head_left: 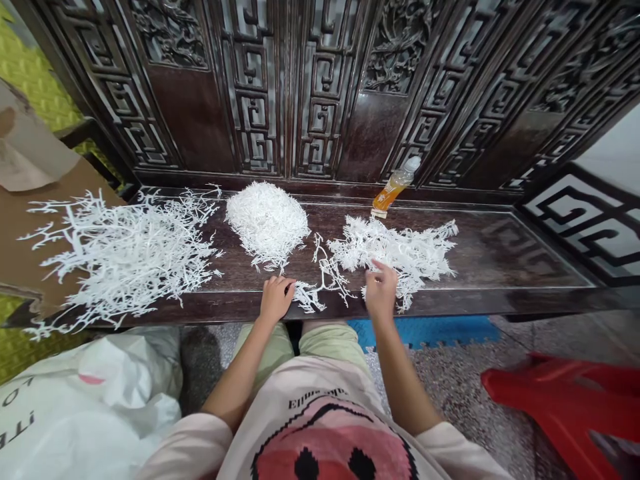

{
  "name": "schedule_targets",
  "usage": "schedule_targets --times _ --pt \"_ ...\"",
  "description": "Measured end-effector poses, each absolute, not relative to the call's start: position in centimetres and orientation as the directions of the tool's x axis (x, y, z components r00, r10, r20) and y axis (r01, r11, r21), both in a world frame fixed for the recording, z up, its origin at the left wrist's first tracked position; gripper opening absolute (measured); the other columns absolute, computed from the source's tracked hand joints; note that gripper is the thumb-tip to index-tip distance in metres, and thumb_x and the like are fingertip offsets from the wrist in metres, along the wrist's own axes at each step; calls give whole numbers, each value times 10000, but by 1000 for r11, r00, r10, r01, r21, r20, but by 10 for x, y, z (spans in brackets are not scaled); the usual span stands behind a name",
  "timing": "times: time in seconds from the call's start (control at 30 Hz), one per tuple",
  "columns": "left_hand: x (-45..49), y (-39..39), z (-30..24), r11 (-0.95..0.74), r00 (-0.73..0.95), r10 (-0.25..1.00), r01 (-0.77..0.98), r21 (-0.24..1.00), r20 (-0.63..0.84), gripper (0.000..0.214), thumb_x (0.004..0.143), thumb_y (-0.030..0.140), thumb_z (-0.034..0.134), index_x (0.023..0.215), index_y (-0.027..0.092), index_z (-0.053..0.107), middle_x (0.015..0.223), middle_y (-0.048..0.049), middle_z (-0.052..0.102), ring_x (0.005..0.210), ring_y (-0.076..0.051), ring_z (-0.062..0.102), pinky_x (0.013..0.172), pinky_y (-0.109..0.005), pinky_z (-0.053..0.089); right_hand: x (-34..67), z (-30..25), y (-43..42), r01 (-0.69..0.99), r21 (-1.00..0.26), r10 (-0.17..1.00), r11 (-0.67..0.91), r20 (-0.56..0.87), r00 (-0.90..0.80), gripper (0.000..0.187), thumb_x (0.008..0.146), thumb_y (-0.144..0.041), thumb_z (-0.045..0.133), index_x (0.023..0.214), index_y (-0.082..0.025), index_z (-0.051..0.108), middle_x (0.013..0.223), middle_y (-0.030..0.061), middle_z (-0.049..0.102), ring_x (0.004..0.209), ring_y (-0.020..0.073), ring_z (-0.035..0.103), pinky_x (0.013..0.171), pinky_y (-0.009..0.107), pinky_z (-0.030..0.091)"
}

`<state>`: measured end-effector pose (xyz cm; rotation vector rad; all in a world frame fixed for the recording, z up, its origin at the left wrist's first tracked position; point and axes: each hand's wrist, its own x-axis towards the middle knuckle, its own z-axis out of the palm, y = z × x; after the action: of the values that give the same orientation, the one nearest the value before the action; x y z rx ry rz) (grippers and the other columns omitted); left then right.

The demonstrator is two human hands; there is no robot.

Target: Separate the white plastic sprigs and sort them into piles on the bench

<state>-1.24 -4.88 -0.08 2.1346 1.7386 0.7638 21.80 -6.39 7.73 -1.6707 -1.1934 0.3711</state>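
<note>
While the left hand (276, 300) rests by a small sprig (310, 297), the right hand (381, 291) reaches into a white heap (395, 253).
These branching sprigs look light, stiff and brittle, best lifted by a thick stem rather than the fine tips. They lie in heaps across the middle of the dark wooden table (500, 253), with a dense mound (267, 223) at centre frame. Left fingers (287, 288) curl loosely and right fingers (376, 270) pinch at the heap's edge; whether either grips a strand, I cannot tell.
</note>
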Motion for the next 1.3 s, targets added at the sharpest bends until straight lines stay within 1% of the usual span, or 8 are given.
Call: schedule_targets --times 0.13,0.3,0.43,0.57,0.73,0.97,1.13,1.3 --pt "-12 -48 -1 -257 173 963 823 506 208 299 790 332 439 1054 263 561 791 -49 587 816 -207 478 722 -336 333 167 68 -86 532 -819 948 217 307 87 221 786 -233 418 919 -198 591 973 78 510 887 175 508 797 328 427" --pt "-12 -49 0 -283 217 957 837 469 191 302 781 352 454 1051 267 561 817 -51 576 845 -209 465 733 -336 317 139 38 -72 611 -726 949 314 256 -182 306 777 -198 436 1070 -197 525 1058 85 513 998 193 470 885 348 367" --pt "-12 -49 2 -275 208 960 826 491 188 241 778 335 459 971 274 592 771 -36 566 812 -201 469 706 -325 313 138 16 -59 786 -590 982 187 108 -153 265 740 -228 517 991 -161 571 962 118 545 938 247 472 837 394 355" --pt "-12 -49 6 -250 192 968 818 519 164 177 757 320 482 869 254 602 736 -26 556 790 -192 472 709 -323 315 140 11 -57 815 -562 990 140 84 -112 178 723 -244 555 883 -175 589 884 98 558 880 235 483 786 360 354" --pt "-11 -50 10 -225 162 974 789 572 160 121 712 272 524 818 229 562 752 -18 572 791 -189 488 730 -327 329 144 11 -51 768 -631 993 114 50 -106 211 664 -192 599 875 -201 584 863 48 595 827 196 513 770 332 354" --pt "-13 -51 9 -249 161 968 717 651 194 207 647 326 610 820 234 544 837 -7 600 828 -184 514 762 -322 351 152 -2 -47 541 -834 991 113 57 -120 272 661 -144 544 916 -230 586 940 0 623 891 164 550 847 327 369" --pt "-13 -52 7 -208 88 974 720 661 211 114 674 255 576 785 232 560 830 -11 612 855 -189 517 782 -330 352 152 -8 -49 492 -863 991 115 64 -119 278 653 -109 501 886 -224 599 920 0 630 859 152 576 851 322 381" --pt "-12 -52 7 -241 99 964 713 659 245 215 684 207 548 894 243 575 840 -10 629 850 -185 521 772 -326 353 148 -7 -50 537 -837 994 109 76 -84 241 669 -142 515 877 -226 603 904 -4 638 849 150 575 840 309 375"
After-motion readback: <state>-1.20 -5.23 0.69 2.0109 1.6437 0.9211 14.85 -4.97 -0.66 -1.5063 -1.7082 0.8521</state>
